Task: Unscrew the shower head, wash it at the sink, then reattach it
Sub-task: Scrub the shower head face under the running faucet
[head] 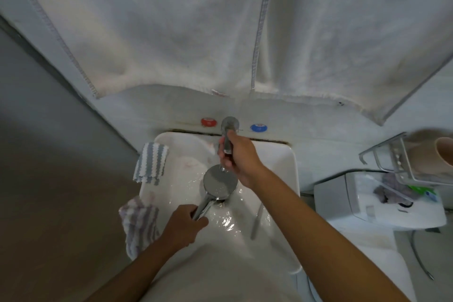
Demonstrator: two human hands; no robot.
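- Nearest the lens, the left hand (182, 224) curls round the chrome handle of the shower head (220, 182), keeping its round, smooth disc over the basin under the spout, probably to rinse it.
- Right hand (236, 157) wraps the metal tap lever (229, 138), likely setting the flow.
- Glossy white sink (291, 167) shines wet around the drain.
- Striped, nubbly cloths (151, 163) drape its left rim, within reach.
- White towels (171, 32) hang behind; red and blue caps flank the tap.
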